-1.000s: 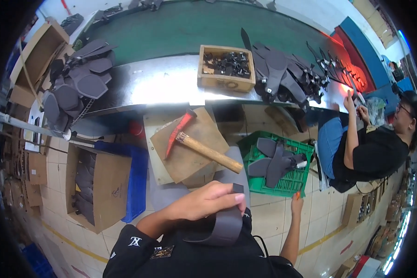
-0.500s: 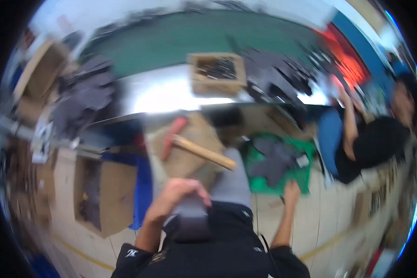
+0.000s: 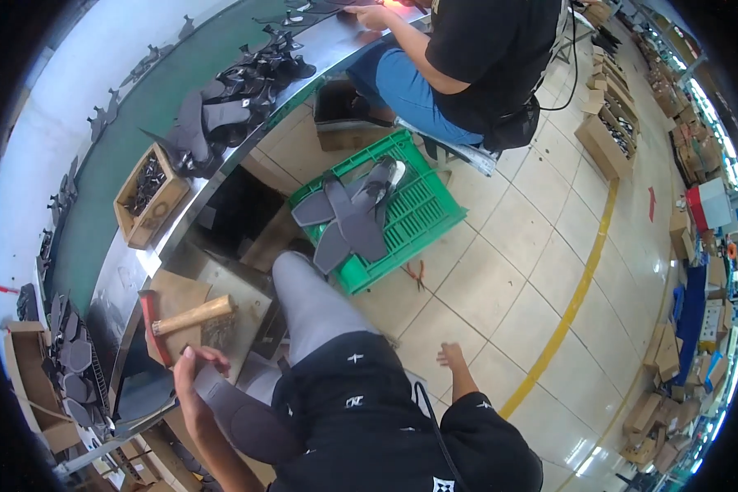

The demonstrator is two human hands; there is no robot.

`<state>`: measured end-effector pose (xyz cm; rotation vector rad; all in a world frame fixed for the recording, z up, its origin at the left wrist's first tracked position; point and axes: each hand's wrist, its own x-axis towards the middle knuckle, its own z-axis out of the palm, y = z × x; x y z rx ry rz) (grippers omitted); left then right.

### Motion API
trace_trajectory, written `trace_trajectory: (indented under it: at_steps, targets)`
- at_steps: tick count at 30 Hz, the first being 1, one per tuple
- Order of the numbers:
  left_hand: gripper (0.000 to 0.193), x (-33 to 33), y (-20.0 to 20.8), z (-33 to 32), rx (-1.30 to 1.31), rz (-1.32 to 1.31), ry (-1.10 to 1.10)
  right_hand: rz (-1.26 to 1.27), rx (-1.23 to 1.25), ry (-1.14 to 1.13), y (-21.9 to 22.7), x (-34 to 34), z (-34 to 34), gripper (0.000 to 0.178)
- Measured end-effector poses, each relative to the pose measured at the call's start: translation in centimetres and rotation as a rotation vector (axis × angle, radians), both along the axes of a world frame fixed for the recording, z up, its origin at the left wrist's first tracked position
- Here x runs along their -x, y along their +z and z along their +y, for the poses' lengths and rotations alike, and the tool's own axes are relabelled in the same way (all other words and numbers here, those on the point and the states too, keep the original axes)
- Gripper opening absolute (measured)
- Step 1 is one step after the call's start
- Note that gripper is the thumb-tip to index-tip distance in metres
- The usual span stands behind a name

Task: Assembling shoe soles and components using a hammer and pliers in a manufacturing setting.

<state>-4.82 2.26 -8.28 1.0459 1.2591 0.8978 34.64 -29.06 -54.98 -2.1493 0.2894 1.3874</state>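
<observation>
A red-headed hammer (image 3: 180, 321) lies on a cardboard sheet on the table (image 3: 123, 283). Just below it, the left hand (image 3: 190, 379) clasps a grey shoe piece (image 3: 250, 414) against the lap. A green crate (image 3: 410, 215) of grey pieces sits beyond. The right hand (image 3: 449, 357) hangs empty, fingers loosely spread, above the tiled floor (image 3: 541, 246).

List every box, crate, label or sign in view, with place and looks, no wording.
Green plastic crate: floor, centre, slatted, holding grey pieces.
Wooden box: on the belt's edge, left, open, with dark parts.
Cardboard cartons: right of the seated person, brown, open.
Brown cartons: lower right, stacked.
Red arrow mark: floor, right.
</observation>
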Motion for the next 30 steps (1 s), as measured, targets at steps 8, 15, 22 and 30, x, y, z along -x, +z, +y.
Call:
trace_trajectory:
  at_steps: [8,15,22,30]
  targets:
    - [0.034,10.1,-5.2,-1.8,0.009,-0.28,0.296,0.025,0.078,0.455,-13.9,-4.0,-1.8,0.025]
    - [0.031,14.7,-3.8,-4.3,-0.691,0.645,0.378,-0.132,-0.206,0.37,-21.8,-4.2,7.5,0.021]
    - [0.036,-20.6,-11.2,15.0,-0.368,0.29,-0.956,-0.292,-0.245,0.193,-26.0,-6.4,13.6,0.03]
    - [0.028,-48.9,-25.4,11.8,-0.118,-0.207,-1.157,-0.215,-0.226,0.178,-19.0,-2.1,17.6,0.034]
